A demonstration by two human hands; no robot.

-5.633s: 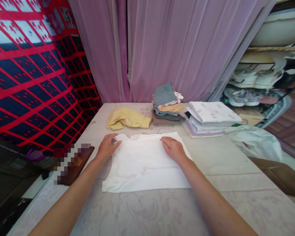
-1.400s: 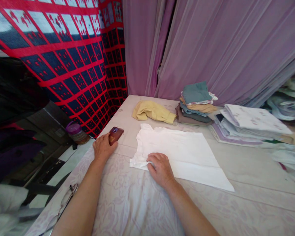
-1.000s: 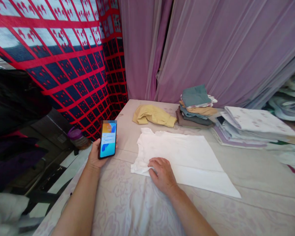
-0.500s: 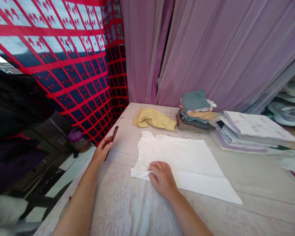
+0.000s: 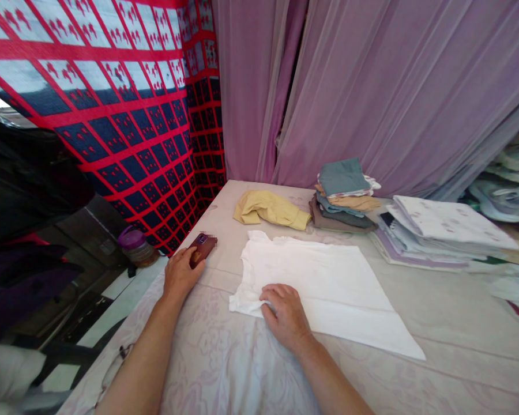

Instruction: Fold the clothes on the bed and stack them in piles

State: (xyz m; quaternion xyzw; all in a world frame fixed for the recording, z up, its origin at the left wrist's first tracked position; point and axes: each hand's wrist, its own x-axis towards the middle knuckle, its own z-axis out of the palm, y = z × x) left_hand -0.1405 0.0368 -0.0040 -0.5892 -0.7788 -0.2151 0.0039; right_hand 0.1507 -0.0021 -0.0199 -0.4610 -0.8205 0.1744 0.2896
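Note:
My left hand (image 5: 182, 275) is closed on a phone (image 5: 207, 248) in a dark red case, near the left edge of the cloth-covered surface. The phone's back and camera face up, and my fingers cover part of it. A white shirt (image 5: 324, 276) lies spread out in the middle, its lower edge to the right. My right hand (image 5: 286, 314) rests on its near left corner, by a sleeve. The thumb sits slightly apart from the curved fingers, with a small ruck of fabric between them.
Behind the shirt lies a crumpled yellow garment (image 5: 270, 208), next to a stack of folded clothes (image 5: 343, 178). Folded white linens (image 5: 450, 222) are piled at the right. Eyeglasses (image 5: 112, 369) lie by my left forearm. Beyond the left edge stands a purple-lidded jar (image 5: 136, 248).
The phone has turned from edge-on to flat, back upward, and my left hand has come down over it. My right hand and the shirt have stayed in place.

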